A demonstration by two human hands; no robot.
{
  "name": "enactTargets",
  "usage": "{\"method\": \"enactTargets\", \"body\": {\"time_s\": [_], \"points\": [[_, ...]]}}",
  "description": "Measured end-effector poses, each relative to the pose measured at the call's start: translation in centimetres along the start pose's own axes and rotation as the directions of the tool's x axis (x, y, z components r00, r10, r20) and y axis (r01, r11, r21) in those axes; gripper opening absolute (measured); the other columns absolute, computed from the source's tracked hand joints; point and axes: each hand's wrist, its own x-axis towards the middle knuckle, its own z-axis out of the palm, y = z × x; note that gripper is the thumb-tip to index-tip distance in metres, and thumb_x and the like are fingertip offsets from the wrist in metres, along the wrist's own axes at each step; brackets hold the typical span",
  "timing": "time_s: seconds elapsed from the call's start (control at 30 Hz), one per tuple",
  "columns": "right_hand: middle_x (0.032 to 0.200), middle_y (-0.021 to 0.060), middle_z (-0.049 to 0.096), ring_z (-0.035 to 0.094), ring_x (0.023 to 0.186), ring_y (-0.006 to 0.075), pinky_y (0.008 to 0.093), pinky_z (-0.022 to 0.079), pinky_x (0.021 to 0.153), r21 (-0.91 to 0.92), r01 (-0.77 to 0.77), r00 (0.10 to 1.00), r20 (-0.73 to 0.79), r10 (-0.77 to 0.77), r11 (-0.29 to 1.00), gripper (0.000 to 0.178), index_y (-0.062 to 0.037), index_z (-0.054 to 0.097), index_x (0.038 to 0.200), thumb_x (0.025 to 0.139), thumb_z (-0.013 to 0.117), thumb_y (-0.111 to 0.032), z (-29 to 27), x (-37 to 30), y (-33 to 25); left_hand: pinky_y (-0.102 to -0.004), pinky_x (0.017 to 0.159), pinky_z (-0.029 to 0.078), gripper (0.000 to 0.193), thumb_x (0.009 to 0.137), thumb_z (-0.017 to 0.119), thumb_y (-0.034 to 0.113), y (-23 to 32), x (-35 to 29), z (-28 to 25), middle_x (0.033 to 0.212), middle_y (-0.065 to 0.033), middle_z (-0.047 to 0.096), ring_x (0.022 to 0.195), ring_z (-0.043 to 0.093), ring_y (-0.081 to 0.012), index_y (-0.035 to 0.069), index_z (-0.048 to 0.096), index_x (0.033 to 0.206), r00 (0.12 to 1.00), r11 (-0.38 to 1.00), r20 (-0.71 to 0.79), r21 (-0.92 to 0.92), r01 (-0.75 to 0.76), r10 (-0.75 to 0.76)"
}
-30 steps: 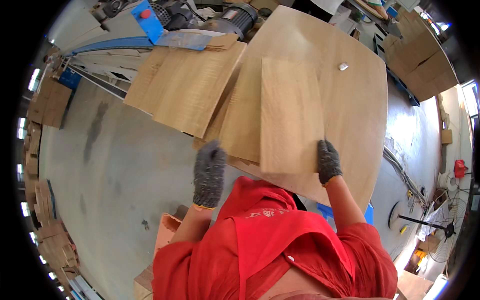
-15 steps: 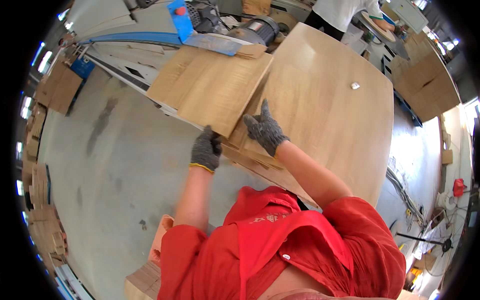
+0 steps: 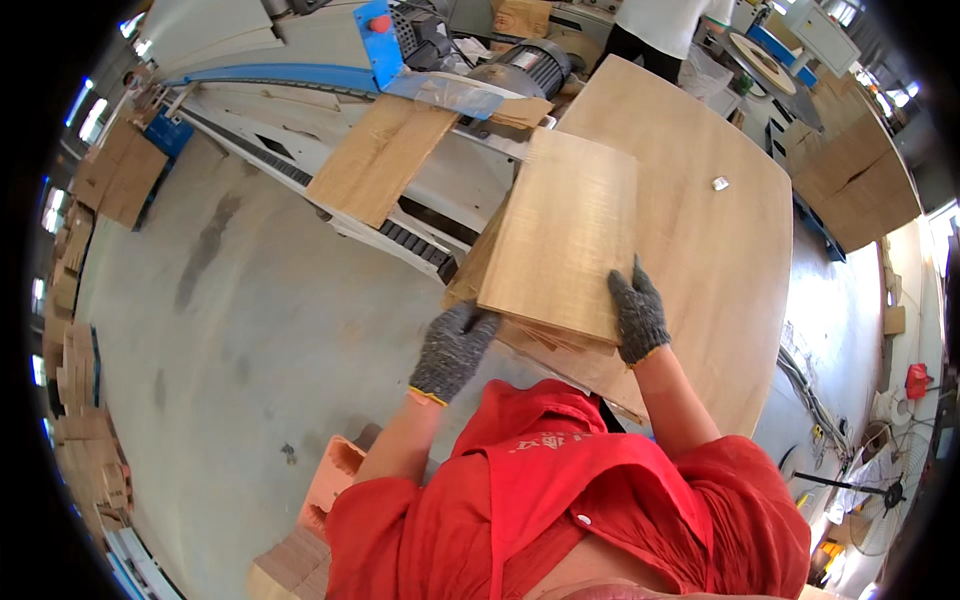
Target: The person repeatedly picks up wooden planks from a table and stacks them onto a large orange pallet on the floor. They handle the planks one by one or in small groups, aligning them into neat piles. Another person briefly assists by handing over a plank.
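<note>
A light wood-grain panel lies over a stack of similar panels at the left side of a large wooden board. My left hand, in a grey knit glove, grips the panel's near left corner, its fingertips partly hidden at the edge. Against the panel's right edge, close to the near corner, rests my gloved right hand, thumb and fingers closed along the side. Another wood-grain panel lies on the machine bed, partly under the blue guard.
The long machine with a blue rail and black chain track runs along the far left. A motor sits behind the stack. Further off, a person in white stands by a round disc. An orange-pink block is near my left elbow.
The panel has come off the machine bed and moved right onto the stack. My left hand moved right with it, and my right hand shifted from pointing over the stack to the panel's right edge.
</note>
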Motion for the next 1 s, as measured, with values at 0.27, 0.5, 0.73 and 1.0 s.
{"method": "enactTargets", "body": {"time_s": [0.27,0.5,0.73,1.0], "points": [[0.116,0.0259,0.061,0.061,0.104,0.0349,0.0389,0.048,0.091,-0.766,-0.052,0.999,-0.036,0.037,0.641,0.074,-0.0037,0.033,0.147,0.089,0.062,-0.038,-6.4,-0.6,-0.4,-0.0439,0.092,0.047,0.041,0.088,0.068,0.033,-2.3,15.6,-11.4,0.106,-0.0248,0.064,0.103,0.06,-0.0396,-0.004,0.064,0.108,0.753,0.59,-0.144,0.721,-0.364,0.642],[0.137,0.0289,0.048,0.053,0.123,0.034,0.037,0.045,0.099,-0.479,-0.217,0.976,-0.099,0.193,0.851,0.097,-0.0058,0.003,0.154,0.088,0.066,-0.039,-5.1,-2.1,0.2,-0.0434,0.098,0.044,0.07,0.082,0.068,0.052,-7.8,30.4,-23.0,0.127,-0.0226,0.058,0.117,0.056,-0.0354,-0.003,0.056,0.124,0.923,0.532,-0.262,0.843,0.077,0.281],[0.135,0.0236,0.052,0.053,0.121,0.0269,0.0331,0.043,0.1,-0.178,-0.177,0.982,-0.1,0.161,0.968,0.097,-0.0008,0.015,0.152,0.082,0.075,-0.032,-4.1,-0.8,3.4,-0.0373,0.079,0.051,0.065,0.081,0.071,0.053,-6.6,29.9,-18.3,0.1,-0.0117,0.069,0.088,0.065,-0.0234,-0.001,0.062,0.117,0.992,0.878,0.094,0.479,0.026,-0.08],[0.133,0.0215,0.054,0.056,0.116,0.0234,0.0321,0.045,0.098,-0.055,-0.11,0.993,-0.056,0.107,0.992,0.092,0.0015,0.021,0.15,0.082,0.076,-0.03,-4.5,-0.1,4.7,-0.0378,0.08,0.055,0.048,0.086,0.073,0.023,-3.6,20.9,-4.1,0.111,-0.0103,0.064,0.097,0.064,-0.0233,0.001,0.052,0.123,0.952,0.861,0.017,-0.422,0.284,-0.306]]}}
